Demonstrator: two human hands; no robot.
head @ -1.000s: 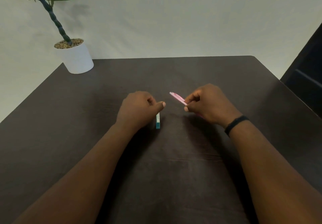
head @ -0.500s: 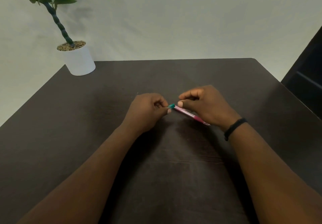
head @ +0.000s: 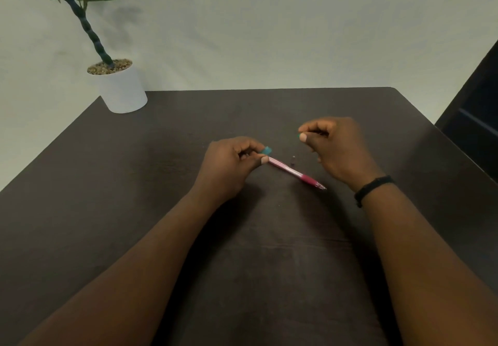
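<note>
On the dark worktop [head: 161,184], the left hand [head: 229,165] pinches the back end of the pink pen [head: 292,172]. The right hand [head: 336,151], just beside it, pinches a small teal bit [head: 300,136]. A tiny dark piece [head: 293,158] lies loose beside the pen, and a careless sweep could flick it away.

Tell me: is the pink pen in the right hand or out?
Out. The left hand pinches the pen at one end; the right hand, apart from it, pinches a small teal piece.

Pink pen [head: 293,172] — in left hand [head: 229,165]
</note>
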